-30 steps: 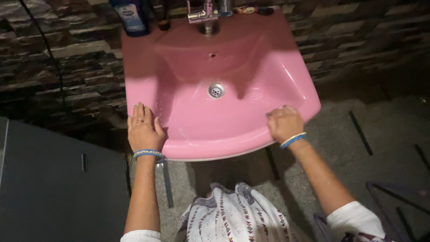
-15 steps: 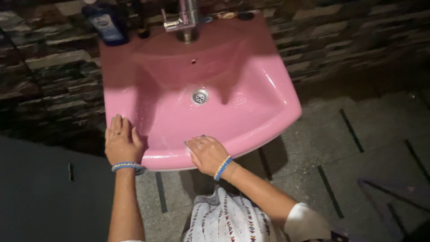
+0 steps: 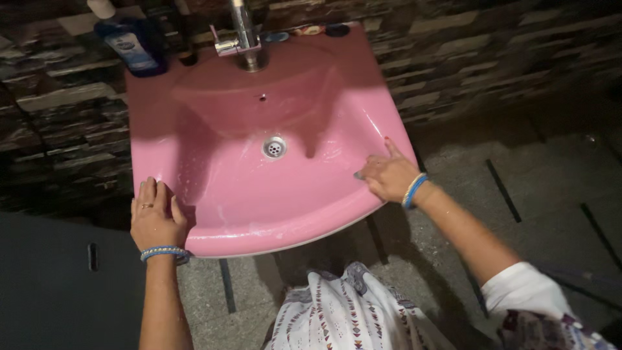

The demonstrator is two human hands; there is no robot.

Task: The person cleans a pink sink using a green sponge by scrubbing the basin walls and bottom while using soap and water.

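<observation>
Left hand (image 3: 154, 218) flat, fingers spread, palm down on front left rim of pink sink (image 3: 259, 214); holding nothing. Right hand (image 3: 387, 175) on right rim, fingers bent, pressed to wet surface; anything under them hidden. Tap (image 3: 241, 32) at back, drain (image 3: 275, 147) in middle, blue bottle (image 3: 127, 40) back left.

**Dim room, one bright pool on the sink**

Lit from above and in front, brightest on the sink (image 3: 259, 194) near its front edge. Wet glare streaks by the right rim. Dark shadow under the tap (image 3: 243, 39) and below the front edge. Wall (image 3: 492, 58) and floor (image 3: 551, 194) murky, grainy. Slight softness throughout; corners darkest.
</observation>
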